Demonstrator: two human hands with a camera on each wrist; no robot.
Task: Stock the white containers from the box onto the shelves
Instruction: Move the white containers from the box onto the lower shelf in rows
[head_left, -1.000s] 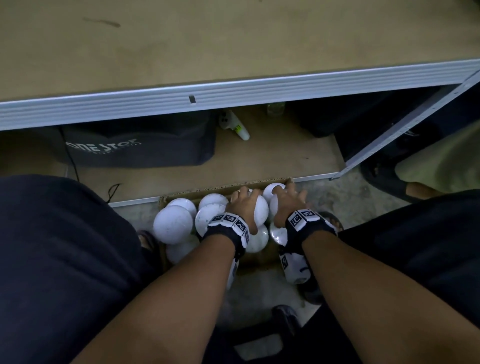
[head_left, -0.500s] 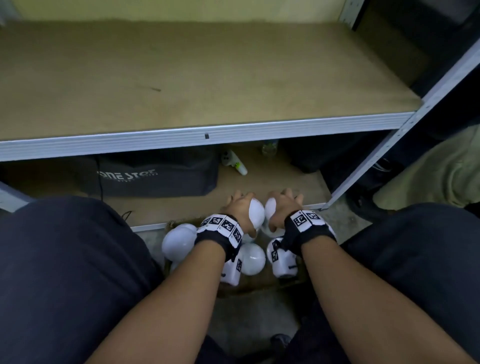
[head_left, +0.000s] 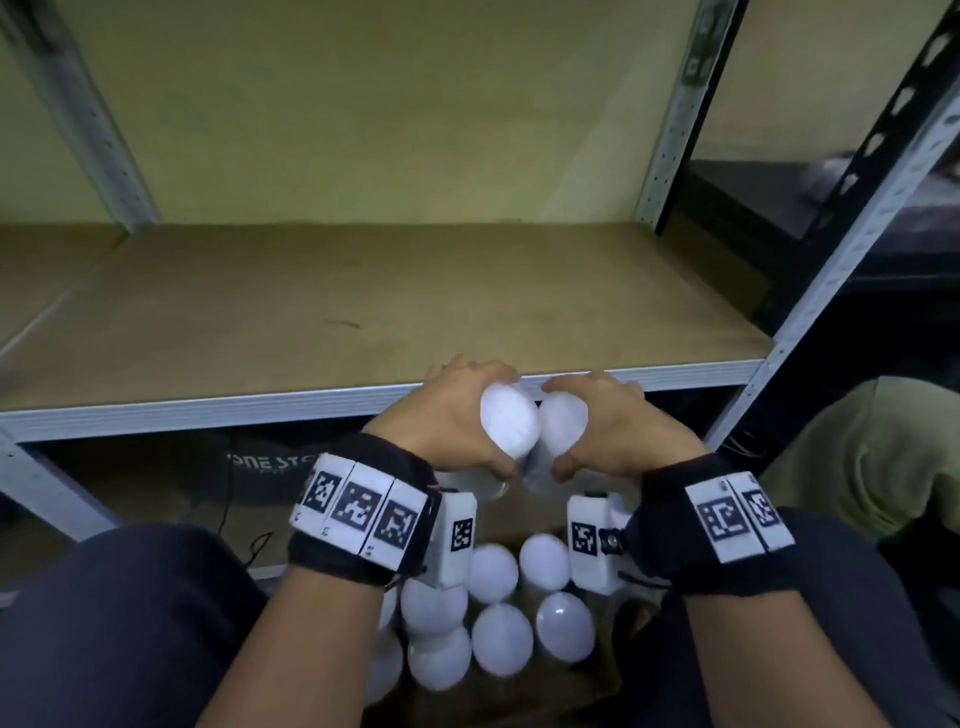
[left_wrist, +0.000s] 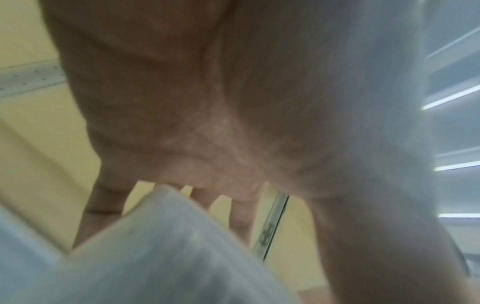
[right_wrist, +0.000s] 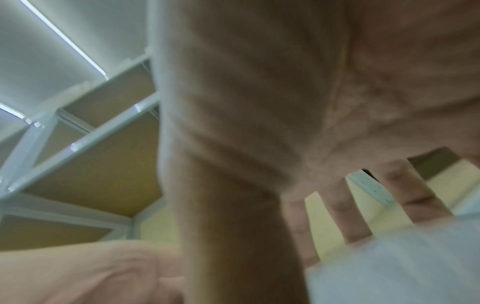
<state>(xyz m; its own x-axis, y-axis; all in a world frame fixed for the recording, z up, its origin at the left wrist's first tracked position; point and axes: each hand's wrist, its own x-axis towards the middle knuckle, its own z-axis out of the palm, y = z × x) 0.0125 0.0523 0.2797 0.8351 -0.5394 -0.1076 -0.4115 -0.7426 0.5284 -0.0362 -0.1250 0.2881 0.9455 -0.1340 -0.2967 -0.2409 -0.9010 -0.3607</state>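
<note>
My left hand (head_left: 457, 410) grips one white container (head_left: 509, 421) and my right hand (head_left: 608, 421) grips a second white container (head_left: 563, 421). Both are held side by side in the air, just in front of the shelf's front rail (head_left: 260, 410). The brown shelf board (head_left: 389, 301) behind them is bare. Below my wrists, several more white containers (head_left: 501, 639) lie in the cardboard box (head_left: 608, 680) on the floor. In the left wrist view a blurred white container (left_wrist: 161, 257) sits under my palm (left_wrist: 207, 113). The right wrist view shows another white container (right_wrist: 394, 265) below my fingers (right_wrist: 415, 195).
White metal uprights (head_left: 670, 119) frame the shelf, with a yellow wall behind. A black bag (head_left: 260, 467) with white lettering sits on the lower shelf. My dark-trousered knees (head_left: 114, 623) flank the box. A pale green cloth (head_left: 872, 457) lies at right.
Both hands have risen from the box with a container each, from below the lower shelf up to the front rail of the brown shelf. My head has tilted up.
</note>
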